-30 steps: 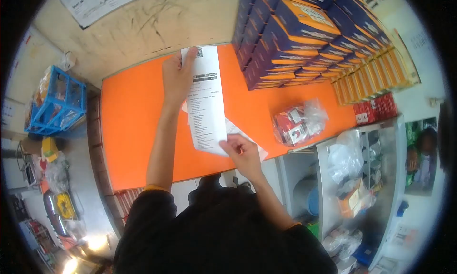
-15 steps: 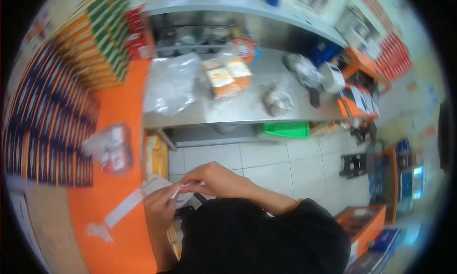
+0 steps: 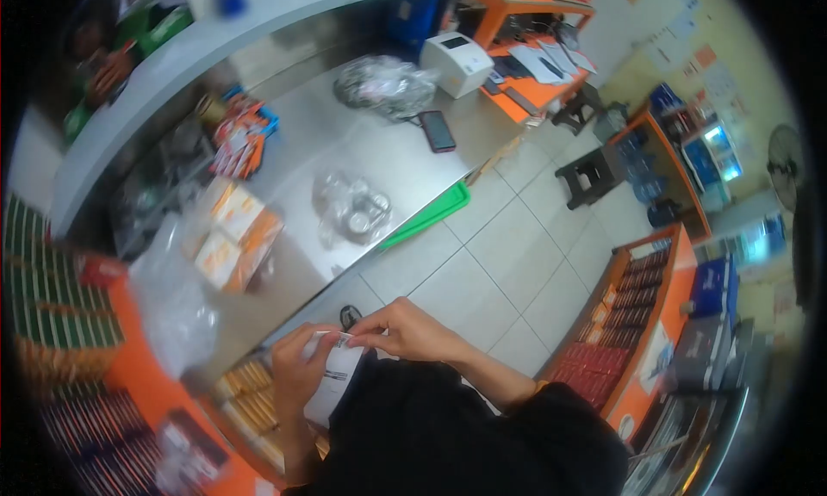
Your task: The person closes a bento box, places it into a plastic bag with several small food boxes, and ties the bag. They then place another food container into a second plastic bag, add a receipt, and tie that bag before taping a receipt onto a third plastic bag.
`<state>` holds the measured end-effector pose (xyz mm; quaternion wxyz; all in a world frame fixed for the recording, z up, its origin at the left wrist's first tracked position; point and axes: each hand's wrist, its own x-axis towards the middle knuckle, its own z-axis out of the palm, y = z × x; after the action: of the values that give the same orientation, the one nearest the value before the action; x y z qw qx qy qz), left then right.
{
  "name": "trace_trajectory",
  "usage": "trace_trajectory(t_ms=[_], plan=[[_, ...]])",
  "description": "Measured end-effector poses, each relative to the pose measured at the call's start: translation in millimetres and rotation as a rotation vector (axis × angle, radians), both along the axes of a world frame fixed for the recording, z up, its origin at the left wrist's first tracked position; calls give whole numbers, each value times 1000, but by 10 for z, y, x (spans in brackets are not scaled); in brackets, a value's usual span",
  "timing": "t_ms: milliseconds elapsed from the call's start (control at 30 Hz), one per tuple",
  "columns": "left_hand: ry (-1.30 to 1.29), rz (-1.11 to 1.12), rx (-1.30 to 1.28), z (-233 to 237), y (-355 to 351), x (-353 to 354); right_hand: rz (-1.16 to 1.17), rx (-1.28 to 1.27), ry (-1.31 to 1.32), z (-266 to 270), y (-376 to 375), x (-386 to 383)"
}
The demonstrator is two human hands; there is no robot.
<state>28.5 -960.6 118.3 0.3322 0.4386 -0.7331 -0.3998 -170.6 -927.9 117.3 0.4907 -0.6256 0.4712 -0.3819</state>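
Hands first: both are up close to the chest, at the near edge of the view. Left hand (image 3: 295, 371) is closed round the lower left side of a paper slip (image 3: 334, 384). Right hand (image 3: 405, 328) pinches the slip's top edge between thumb and forefinger. Both hands are grasping and neither is free.

Surroundings, large to small:
- Tiled floor (image 3: 508, 272), pale, runs to the right.
- Steel counter (image 3: 413, 173) runs from left to far centre.
- Orange shelf unit (image 3: 642, 358) on the right holds rows of dark red boxes.
- Label printer (image 3: 457, 61), white, sits at the far end of the counter.
- Clear bag (image 3: 353, 210) of small metal parts lies mid-counter.
- Phone (image 3: 438, 130), dark, lies flat beyond the bag.

The slip is narrow, white and thin, with black print blocks, and hangs against the dark shirt between the two hands.

Judgement: the work seems to be at the slip's top edge, folding or parting it; which one cannot be told. Working so thin an edge calls for a steady left-hand hold and a light, exact fingertip pinch from the right.
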Motion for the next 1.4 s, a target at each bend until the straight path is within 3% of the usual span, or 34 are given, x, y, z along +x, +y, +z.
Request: trace_trajectory(t_ms=[133, 200, 233, 367, 433, 467, 533, 600, 633, 667, 700, 800, 867, 967, 1033, 1100, 1167, 1200, 1300, 1367, 1400], plan=[[107, -114, -41, -69, -712, -571, -89, 39, 127, 201, -437, -534], [86, -279, -201, -64, -1029, -871, -148, 185, 137, 249, -592, -783], [99, -367, -291, -63, -1195, -1030, -232, 110, 55, 262, -694, -889], [118, -319, -371, -74, -1724, -1611, -237, 83, 129, 378, -1206, -1389], [-48, -353, -364, -48, -2035, -1856, -297, 189, 174, 367, -1533, -1699], [-63, -282, -371, -110, -2211, -1932, -227, 173, 179, 284, -1742, -1923], [113, 142, -352, -205, -2649, -1957, -112, 196, 254, 145, -2223, -2401], [-26, 342, -126, 122, -3275, -1662, -26, 84, 37, 187, -2918, -2745], [-51, 421, -78, 307, -3595, -1524, 7, 123, 24, 479, -3301, -2763], [-84, 372, -218, 404, -4002, -1321, 79, 78, 53, 601, -3741, -2764], [-31, 431, -56, 733, -4225, -1320, 150, 53, -84, 731, -4186, -2660], [-268, 513, -122, 861, -5331, -773, 296, 206, -267, 1055, -5570, -2058], [-392, 598, -262, 852, -5908, -470, 187, 265, -252, 1250, -6290, -1485], [-523, 678, -396, 900, -6290, -554, 107, 218, -235, 1280, -7133, -834], [-579, 720, -470, 884, -6559, -553, 31, 165, -93, 1358, -7389, -564], [-418, 586, -507, 657, -6875, -501, -58, 119, 58, 1388, -7501, -364], [-292, 595, -485, 632, -6867, -558, -45, -141, 176, 1245, -7510, -247], [-186, 600, -464, 621, -6792, -604, -41, -124, 193, 1152, -7522, -210], [-90, 658, -682, 530, -6675, -776, -53, -533, 152, 690, -7632, -265], [-3, 618, -819, 386, -6483, -892, -41, -661, 142, 521, -7496, -489], [-18, 601, -840, 394, -6325, -971, 16, -574, 18, 542, -7251, -608]])
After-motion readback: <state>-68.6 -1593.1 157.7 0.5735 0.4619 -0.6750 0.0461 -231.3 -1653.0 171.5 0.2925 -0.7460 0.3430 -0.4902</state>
